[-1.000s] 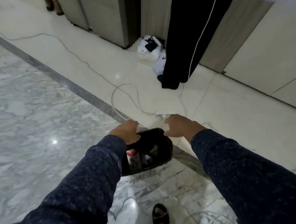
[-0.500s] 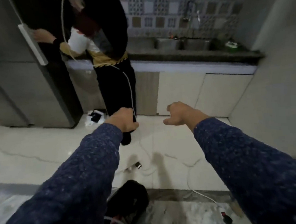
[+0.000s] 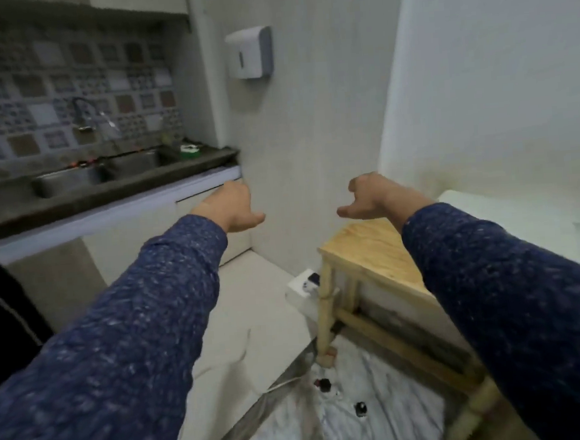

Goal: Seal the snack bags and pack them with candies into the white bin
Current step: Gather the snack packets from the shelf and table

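Both hands empty, left hand [image 3: 233, 210] and right hand [image 3: 369, 198] held out in mid-air with fingers loosely curled; no snack bags, candies or bin in view, though such bags likely handle light, crinkly, slippery, best pinched at the open top edge.

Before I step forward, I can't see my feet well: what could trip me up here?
A thin cable trails across the floor beside the wooden table's leg, and small dark objects lie just ahead: you could snag or tread on them. Both hands hold nothing, so they could catch the table.
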### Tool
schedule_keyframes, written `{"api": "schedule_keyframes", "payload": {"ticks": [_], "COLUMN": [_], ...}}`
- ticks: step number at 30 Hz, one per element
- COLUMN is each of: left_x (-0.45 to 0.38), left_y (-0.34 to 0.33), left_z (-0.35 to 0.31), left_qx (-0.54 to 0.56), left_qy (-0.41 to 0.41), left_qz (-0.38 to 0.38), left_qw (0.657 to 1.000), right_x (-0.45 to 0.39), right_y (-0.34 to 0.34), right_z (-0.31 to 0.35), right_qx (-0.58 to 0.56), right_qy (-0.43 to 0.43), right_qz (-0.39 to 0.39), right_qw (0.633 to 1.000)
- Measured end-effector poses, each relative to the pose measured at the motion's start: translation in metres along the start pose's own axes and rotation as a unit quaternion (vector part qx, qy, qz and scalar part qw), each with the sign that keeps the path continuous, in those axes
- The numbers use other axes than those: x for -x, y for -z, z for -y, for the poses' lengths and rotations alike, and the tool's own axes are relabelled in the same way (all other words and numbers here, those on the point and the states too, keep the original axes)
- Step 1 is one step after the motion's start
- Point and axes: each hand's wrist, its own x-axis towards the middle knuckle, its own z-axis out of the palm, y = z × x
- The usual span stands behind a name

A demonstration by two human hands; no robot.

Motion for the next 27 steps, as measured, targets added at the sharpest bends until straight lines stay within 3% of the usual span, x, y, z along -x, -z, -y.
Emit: {"api": "schedule_keyframes", "payload": {"ticks": [8,16,27], "left_x": [-0.014,0.038,0.151], "left_y": [0.011,-0.009,-0.059], "left_z": [-0.229,-0.484,-0.764], "left_qx": [0.043,0.087,0.107], "left_qy": [-0.193,-0.385,-0.532], "left_qz": [-0.016,0.014,0.079], "left_qw": [0.980,0.919,0.836], "right_x": [0.142,0.332,0.550], "right_y": [0.015,0.011,-0.020], "right_z": [-0.196,-0.374,-0.533], "right_qx": [-0.026,-0.012,-0.027], "right_qy": [-0.214,-0.397,-0.567], "right_qz": [-0.035,-0.024,-0.005], "right_qw": [0.976,0.918,0.823]}}
